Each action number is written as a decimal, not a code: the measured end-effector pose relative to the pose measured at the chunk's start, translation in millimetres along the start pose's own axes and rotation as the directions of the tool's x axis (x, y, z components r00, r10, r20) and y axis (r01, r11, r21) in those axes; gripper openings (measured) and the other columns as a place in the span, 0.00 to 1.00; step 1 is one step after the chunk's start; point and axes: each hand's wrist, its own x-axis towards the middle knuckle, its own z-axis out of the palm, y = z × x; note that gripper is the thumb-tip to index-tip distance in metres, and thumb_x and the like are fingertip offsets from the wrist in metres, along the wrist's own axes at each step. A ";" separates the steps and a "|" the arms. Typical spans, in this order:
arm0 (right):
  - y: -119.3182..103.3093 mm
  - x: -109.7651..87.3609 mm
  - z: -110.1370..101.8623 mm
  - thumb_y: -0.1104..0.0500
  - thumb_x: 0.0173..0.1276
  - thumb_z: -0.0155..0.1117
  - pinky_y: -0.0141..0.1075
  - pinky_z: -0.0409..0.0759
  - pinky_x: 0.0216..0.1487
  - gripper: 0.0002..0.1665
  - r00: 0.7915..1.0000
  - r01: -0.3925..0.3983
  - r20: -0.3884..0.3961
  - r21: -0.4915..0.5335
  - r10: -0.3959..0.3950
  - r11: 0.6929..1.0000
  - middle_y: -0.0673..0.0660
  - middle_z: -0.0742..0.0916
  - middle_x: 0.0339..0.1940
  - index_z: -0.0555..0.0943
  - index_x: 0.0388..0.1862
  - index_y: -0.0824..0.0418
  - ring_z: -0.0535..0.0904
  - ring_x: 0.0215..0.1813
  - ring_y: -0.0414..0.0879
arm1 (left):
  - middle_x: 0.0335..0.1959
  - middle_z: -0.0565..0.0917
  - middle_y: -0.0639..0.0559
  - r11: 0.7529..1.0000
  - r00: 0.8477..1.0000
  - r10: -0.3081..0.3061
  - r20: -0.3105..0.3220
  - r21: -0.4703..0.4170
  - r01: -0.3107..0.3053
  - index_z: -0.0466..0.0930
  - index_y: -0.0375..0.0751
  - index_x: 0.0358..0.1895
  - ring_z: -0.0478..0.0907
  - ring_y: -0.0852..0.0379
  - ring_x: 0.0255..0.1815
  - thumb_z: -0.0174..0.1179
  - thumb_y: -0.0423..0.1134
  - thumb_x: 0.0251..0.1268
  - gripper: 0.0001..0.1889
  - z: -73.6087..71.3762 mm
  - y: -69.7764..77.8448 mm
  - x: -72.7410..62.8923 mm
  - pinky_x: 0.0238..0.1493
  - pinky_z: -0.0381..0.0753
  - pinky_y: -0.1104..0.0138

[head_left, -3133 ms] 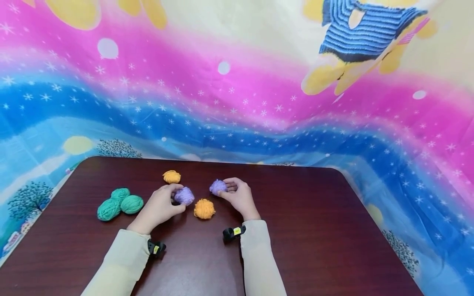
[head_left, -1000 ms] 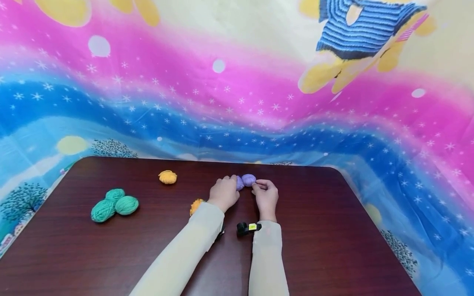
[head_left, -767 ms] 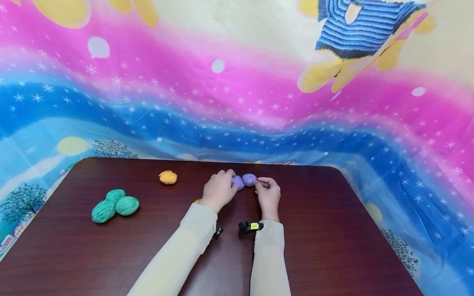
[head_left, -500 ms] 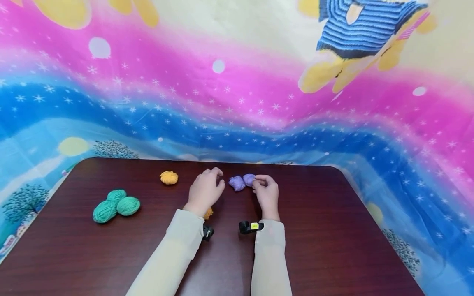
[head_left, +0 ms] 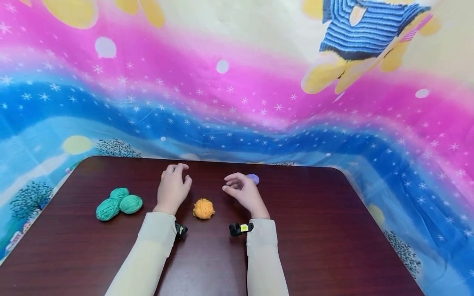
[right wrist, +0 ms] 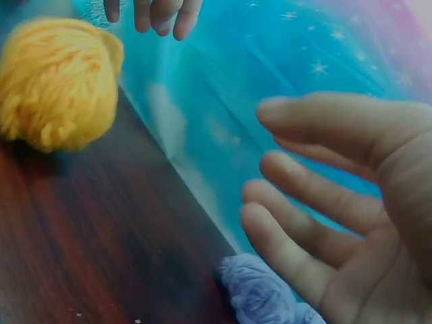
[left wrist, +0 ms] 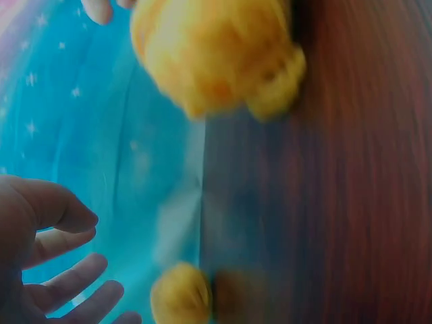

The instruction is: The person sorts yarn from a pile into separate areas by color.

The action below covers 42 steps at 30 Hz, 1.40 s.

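My left hand (head_left: pixel 171 191) is over the dark wood table (head_left: pixel 322 234), its thumb and fingers apart, and in the head view it nearly hides the far orange yarn ball (left wrist: pixel 181 297). My right hand (head_left: pixel 247 194) is loosely bent, thumb parted from the fingers — just behind it are two purple yarn balls (right wrist: pixel 258 289). The near orange yarn ball (head_left: pixel 203 209) sits between my hands. Three green yarn balls (head_left: pixel 127 203) lie bunched together, left of my left hand.
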 end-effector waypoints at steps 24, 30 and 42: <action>-9.9 -1.7 34.0 0.62 0.59 0.78 0.34 0.80 0.54 0.38 0.824 -0.035 0.559 -0.110 0.091 0.993 0.52 0.80 0.62 0.76 0.69 0.56 0.77 0.57 0.45 | 0.75 0.56 0.25 0.980 0.956 -0.199 0.215 0.030 0.197 0.59 0.26 0.75 0.52 0.23 0.74 0.55 0.36 0.74 0.31 -10.6 -32.1 12.4 0.70 0.63 0.39; -11.2 -1.3 37.3 0.63 0.58 0.79 0.33 0.78 0.52 0.32 0.830 0.001 0.549 -0.174 0.096 0.985 0.48 0.82 0.56 0.80 0.61 0.52 0.78 0.52 0.41 | 0.67 0.66 0.23 0.986 0.968 -0.163 0.193 0.075 0.152 0.65 0.26 0.71 0.65 0.25 0.65 0.59 0.31 0.70 0.29 -9.7 -35.4 13.9 0.63 0.72 0.41; -12.3 -2.2 40.4 0.63 0.57 0.79 0.33 0.79 0.51 0.28 0.851 0.022 0.517 -0.214 0.095 0.976 0.48 0.83 0.48 0.81 0.57 0.53 0.78 0.47 0.40 | 0.53 0.74 0.26 0.986 0.971 -0.158 0.182 0.080 0.145 0.70 0.27 0.59 0.72 0.29 0.53 0.65 0.35 0.65 0.23 -11.3 -38.2 9.8 0.53 0.76 0.44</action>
